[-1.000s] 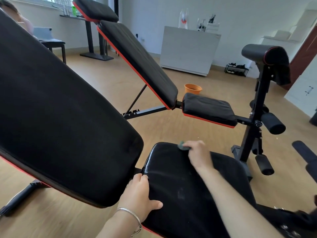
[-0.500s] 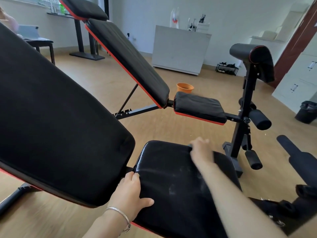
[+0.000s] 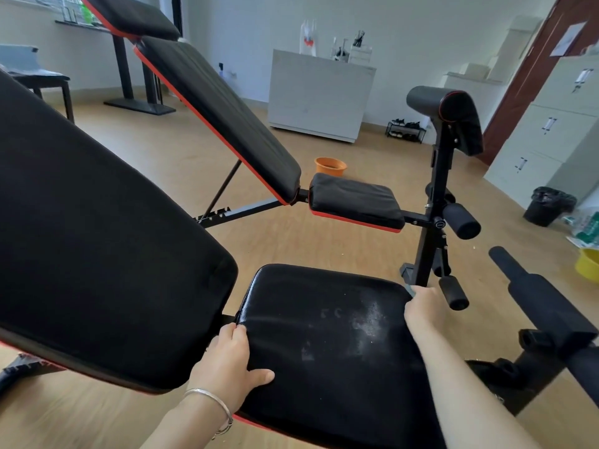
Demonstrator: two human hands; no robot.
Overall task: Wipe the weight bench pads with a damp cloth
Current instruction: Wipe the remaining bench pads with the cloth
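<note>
Gripping seat pad (image 3: 324, 335) near edge: left hand (image 3: 227, 367), thumb on top. Right hand (image 3: 421, 307) closed over cloth (image 3: 409, 290) at far right corner (only a grey sliver visible).

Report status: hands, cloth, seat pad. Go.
Left hand gripping near seat pad edge. Right hand at far corner, cloth mostly hidden in its grip. Pad streaked, whitish marks remain. Nothing in the way.

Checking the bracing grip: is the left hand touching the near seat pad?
Touching. The head view shows the left hand gripping the seat pad edge, thumb on top.
</note>
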